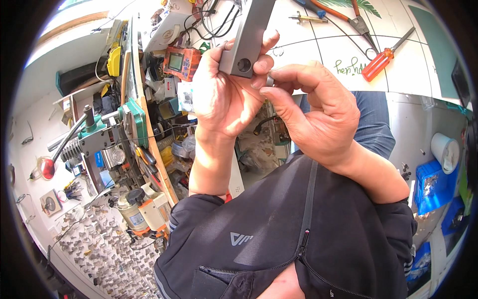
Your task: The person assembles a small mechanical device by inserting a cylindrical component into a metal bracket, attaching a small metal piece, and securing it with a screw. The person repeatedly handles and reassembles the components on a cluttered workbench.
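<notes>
My left hand [223,94] is closed around a long dark grey bar-shaped metal housing [247,40] with a round hole in its near end. The bar slants up and away, its far end cut off by the top of the view. Just right of that end, my right hand [323,107] pinches a small silvery ring-like piece [270,79] between thumb and forefinger. The piece is apart from the hole and partly covered by the fingertips, so its exact kind does not show.
On the white table [318,50] lie a red-handled screwdriver [380,65], pliers [359,25] and a small brass-coloured piece [307,18]. An orange meter-like device [180,63] stands left of my hands. Farther left are a green-and-grey machine [94,124] and a wooden edge [154,154]. Blue bins [433,187] stand right.
</notes>
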Motion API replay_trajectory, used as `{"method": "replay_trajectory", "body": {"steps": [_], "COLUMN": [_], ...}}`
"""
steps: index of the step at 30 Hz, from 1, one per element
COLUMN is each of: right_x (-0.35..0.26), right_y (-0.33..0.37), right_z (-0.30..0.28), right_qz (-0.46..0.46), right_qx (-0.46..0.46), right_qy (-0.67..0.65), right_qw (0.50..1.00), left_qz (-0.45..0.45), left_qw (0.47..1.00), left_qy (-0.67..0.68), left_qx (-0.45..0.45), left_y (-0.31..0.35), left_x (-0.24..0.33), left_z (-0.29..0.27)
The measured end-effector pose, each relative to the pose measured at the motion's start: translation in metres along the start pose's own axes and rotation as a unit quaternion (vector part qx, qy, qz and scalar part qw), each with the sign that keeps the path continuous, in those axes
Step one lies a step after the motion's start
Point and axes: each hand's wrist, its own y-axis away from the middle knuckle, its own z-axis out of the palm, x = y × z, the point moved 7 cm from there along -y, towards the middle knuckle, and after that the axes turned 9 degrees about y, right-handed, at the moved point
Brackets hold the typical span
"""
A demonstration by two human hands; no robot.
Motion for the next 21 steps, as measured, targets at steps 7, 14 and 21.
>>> {"method": "replay_trajectory", "body": {"steps": [7, 14, 21], "right_x": [-0.0014, 0.0030, 0.0059], "right_y": [0.0009, 0.0011, 0.0018], "right_z": [-0.0005, -0.0008, -0.0031], "right_qz": [0.002, 0.013, 0.018], "right_qx": [-0.008, 0.018, 0.022], "right_qy": [-0.004, -0.029, -0.007], "right_qw": [1.000, 0.999, 1.000], "left_qz": [-0.007, 0.008, 0.020], "left_qw": [1.000, 1.000, 0.998], "left_qy": [0.008, 0.010, -0.025], "left_qx": [0.004, 0.003, 0.047], "left_y": [0.0013, 0.0011, 0.0028], "left_x": [-0.0014, -0.0015, -0.0053], "left_z": [-0.0028, -0.0021, -0.0037]}}
